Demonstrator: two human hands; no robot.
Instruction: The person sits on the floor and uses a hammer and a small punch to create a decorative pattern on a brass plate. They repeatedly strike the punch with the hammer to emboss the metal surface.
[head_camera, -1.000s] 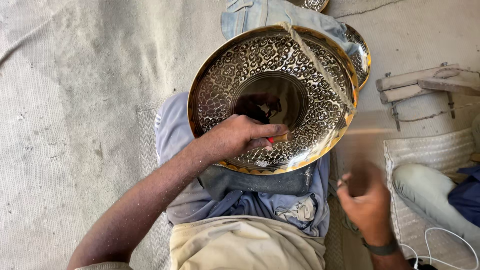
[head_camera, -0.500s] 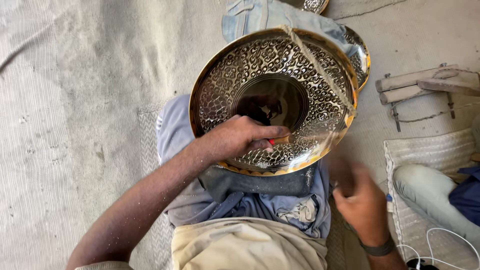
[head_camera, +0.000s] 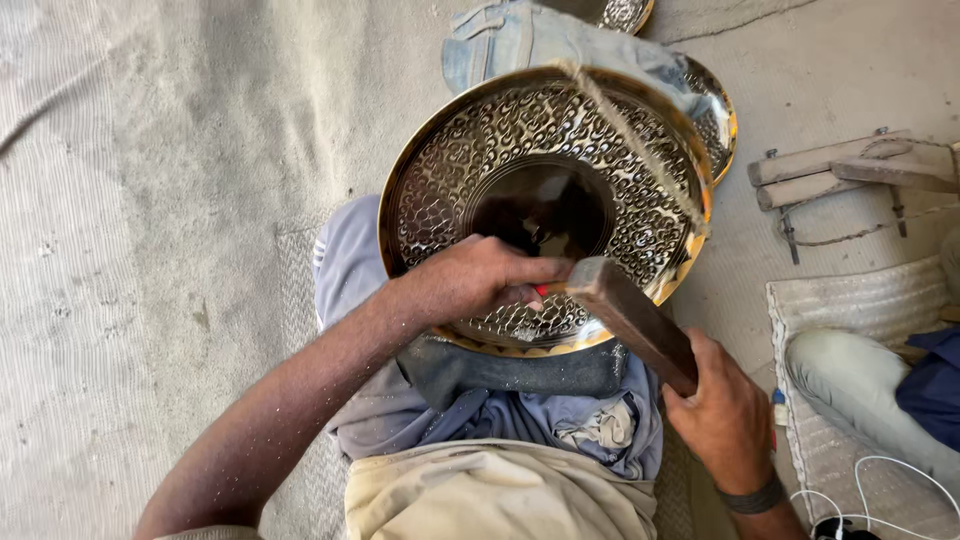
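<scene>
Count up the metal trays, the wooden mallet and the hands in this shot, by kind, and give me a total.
Embossed brass trays: 3, namely the big tray, a second tray behind it, and a third tray at the top edge
Wooden mallet: 1
Hands: 2, the left hand and the right hand
Total: 6

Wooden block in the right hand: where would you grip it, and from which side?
Grip the wooden block at its lower end, coming from the right, as the right hand does. It slants up-left, its top end at the tool in the left hand over the brass tray, so only the lower end is clear.
</scene>
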